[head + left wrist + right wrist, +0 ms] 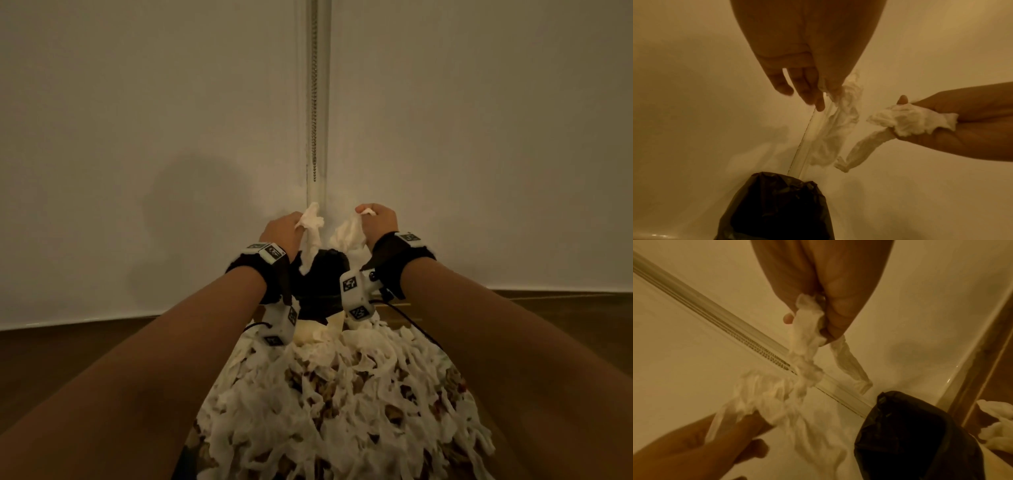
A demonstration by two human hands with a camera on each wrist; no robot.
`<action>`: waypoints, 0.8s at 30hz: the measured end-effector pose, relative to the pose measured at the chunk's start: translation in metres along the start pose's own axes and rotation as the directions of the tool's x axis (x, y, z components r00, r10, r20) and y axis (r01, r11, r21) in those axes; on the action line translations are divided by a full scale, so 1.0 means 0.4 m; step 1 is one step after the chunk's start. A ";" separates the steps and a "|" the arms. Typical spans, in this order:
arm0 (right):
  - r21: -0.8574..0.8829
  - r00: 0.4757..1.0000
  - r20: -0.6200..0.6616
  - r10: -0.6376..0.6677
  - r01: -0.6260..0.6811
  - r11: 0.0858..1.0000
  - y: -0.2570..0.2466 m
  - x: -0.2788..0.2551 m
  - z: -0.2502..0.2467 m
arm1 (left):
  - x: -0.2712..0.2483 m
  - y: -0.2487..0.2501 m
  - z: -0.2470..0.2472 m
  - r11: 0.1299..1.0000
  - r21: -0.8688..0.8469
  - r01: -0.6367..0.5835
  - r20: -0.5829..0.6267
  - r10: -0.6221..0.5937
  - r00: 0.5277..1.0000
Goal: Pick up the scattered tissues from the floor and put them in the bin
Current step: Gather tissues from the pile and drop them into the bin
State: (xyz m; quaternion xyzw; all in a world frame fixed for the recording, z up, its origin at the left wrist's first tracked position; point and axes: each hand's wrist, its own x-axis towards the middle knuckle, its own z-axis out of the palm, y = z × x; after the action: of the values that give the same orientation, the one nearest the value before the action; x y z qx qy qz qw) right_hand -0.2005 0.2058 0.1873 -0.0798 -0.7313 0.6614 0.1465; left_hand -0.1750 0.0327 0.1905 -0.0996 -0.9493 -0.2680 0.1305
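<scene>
Both hands are up over the bin, w/ a wad of tissue in each. Left hand [282, 229] pinches its tissue strip [310, 236] betw. thumb side and forefinger; in the left wrist view the other fingers [807, 87] hang loose and nearly straight, so it's a light pinch, not a fist. Right hand [378, 221] is curled tighter round its crumpled tissue [349, 231], clenched on the top of the wad w/ a tail trailing below.

Handling, as I judge it: the stuff is near weightless, soft and limp, no stiffness at all, prob. tears if tugged. It clings and drifts rather than drops clean, so grab by bunching a clump in the fingers, not by an edge.

Orientation: both pieces hang w/ long axis roughly vertical, top end in the hand, free end pointing down toward the bin [320, 274]. Left strip's lower end looks to reach the bin mouth; right one's tail hangs just above the rim, slightly right of centre.

The bin is black-bagged, against the far white wall [137, 137], right below the vertical rail [313, 102] there. Nearer, a big heap of scattered tissues [342, 411] covers the floor [51, 359] betw. the forearms, so plenty is left to clear.
</scene>
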 end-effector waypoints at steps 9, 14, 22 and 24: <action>-0.089 0.990 0.073 0.122 -0.116 0.989 0.244 0.130 0.128 | 0.135 -0.137 0.241 0.982 0.116 0.146 0.077 -0.156 0.985; -0.288 0.937 0.239 0.256 -0.184 0.940 0.348 0.125 0.156 | 0.098 -0.196 0.326 0.961 -0.091 0.262 0.145 -0.248 0.958; 0.060 0.827 0.355 0.436 -0.486 0.872 0.355 0.056 0.107 | 0.008 -0.218 0.316 0.959 -0.099 0.264 0.133 -0.250 0.959; 0.284 0.754 0.396 0.525 -0.644 0.710 0.341 0.017 0.077 | -0.026 -0.206 0.314 0.962 -0.107 0.251 0.137 -0.236 0.962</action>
State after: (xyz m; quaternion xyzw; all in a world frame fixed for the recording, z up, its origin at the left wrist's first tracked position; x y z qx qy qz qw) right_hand -0.2271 0.1944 0.0502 -0.1810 -0.5273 0.8132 -0.1670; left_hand -0.2108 0.0297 0.0445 -0.0063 -0.9423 -0.3334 0.0314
